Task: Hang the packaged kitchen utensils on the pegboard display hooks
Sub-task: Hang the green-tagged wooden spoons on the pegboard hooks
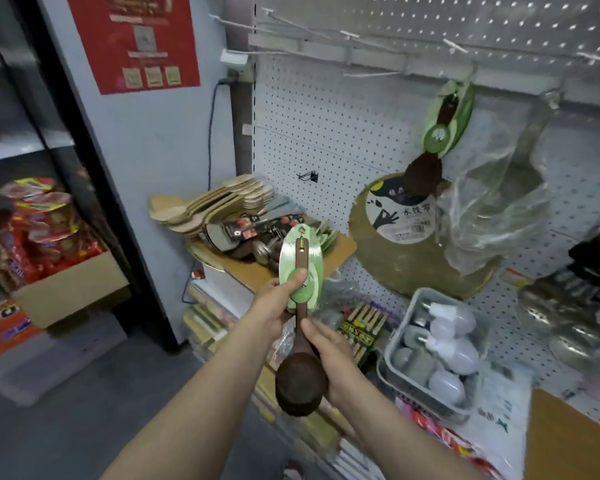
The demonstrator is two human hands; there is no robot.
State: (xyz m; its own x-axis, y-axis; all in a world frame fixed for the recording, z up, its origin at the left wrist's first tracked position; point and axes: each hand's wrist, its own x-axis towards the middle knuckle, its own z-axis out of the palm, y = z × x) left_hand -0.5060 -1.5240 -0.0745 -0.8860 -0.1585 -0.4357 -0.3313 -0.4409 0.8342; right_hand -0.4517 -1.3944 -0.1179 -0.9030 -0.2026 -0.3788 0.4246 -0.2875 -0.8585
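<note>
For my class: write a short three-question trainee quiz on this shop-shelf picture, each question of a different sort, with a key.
1. True or false: the left hand grips the green oval backing card of the dark wooden spoon.
2. Which part does the right hand hold? A) the spoon's bowl end B) the card's top C) nothing
3. Fill in: an identical green-carded spoon already hangs from a ____ on the white pegboard.

Key: 1 true; 2 A; 3 hook.

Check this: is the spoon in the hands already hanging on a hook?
No, both hands hold the spoon in the air, well below the hooks.
</note>
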